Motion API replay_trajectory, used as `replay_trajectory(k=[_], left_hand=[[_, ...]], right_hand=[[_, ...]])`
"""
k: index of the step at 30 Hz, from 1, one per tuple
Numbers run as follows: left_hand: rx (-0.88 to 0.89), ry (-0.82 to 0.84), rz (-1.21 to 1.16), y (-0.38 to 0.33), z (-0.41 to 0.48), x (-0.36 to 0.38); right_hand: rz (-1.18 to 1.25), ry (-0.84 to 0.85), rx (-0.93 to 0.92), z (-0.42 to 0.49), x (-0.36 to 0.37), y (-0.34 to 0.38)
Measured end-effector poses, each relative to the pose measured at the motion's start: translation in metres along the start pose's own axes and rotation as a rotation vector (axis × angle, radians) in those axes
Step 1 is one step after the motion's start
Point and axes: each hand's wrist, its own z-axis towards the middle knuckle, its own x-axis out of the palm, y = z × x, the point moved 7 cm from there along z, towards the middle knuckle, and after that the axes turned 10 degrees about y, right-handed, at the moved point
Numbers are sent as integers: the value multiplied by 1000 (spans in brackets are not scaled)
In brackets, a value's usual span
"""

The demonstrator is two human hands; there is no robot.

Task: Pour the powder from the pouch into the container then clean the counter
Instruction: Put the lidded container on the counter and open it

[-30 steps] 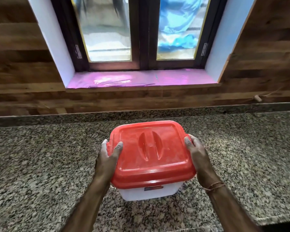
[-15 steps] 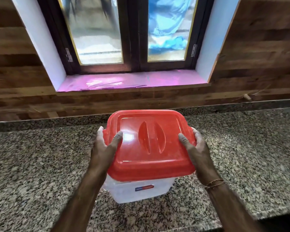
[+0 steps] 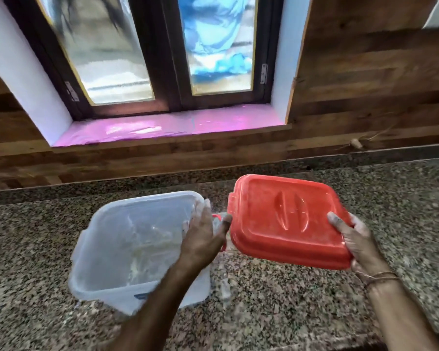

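The right hand (image 3: 356, 240) grips the tilted lid (image 3: 284, 219) at its right edge, while the left hand (image 3: 200, 239), fingers straight, holds nothing at the container (image 3: 137, 198) rim.

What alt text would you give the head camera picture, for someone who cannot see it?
A person's right hand holds a red lid tilted above a granite counter, beside an open white container. The left hand is between them, thumb at the lid's edge. A window is behind.

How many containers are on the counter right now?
1: the white plastic container stands open on the granite counter, left of centre. Its red lid is in the right hand. More may sit off-frame.
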Motion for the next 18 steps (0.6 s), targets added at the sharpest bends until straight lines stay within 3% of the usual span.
replay_trajectory(k=[7,18], left_hand=[[-52,-44,222,-9,8,20],[-99,-107,393,-17,10,27]], right_hand=[[-131,44,87,39,-37,-79],[-799,-62,153,59,-29,-141]])
